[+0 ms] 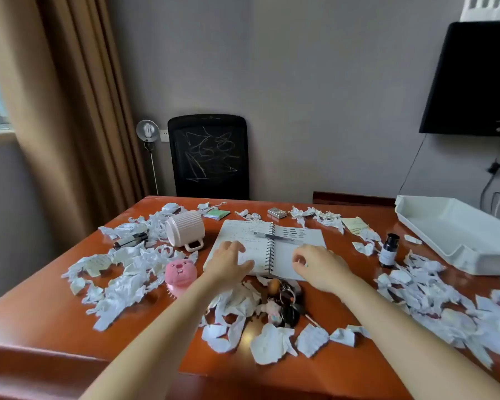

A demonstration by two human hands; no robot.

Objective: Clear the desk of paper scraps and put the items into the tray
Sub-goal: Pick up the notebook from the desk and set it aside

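Left hand (231, 262): mine lies flat with fingers spread on the left page of the open notebook (243, 230)
Right hand (318, 265): I see it over the right page, fingers curled; I cannot tell whether it pinches the paper
pen (274, 236): lies across the notebook's spiral
tray (456, 235): sits at the far right of the desk (41, 313), and I see nothing in it
paper scraps (122, 284): strewn left, front and right
Items out: mug (185, 232) on its side, bottle (388, 252), keys (286, 295), pink toy brush (179, 272)
Progress: I judge it barely begun; every item and scrap waits, the notebook likely first
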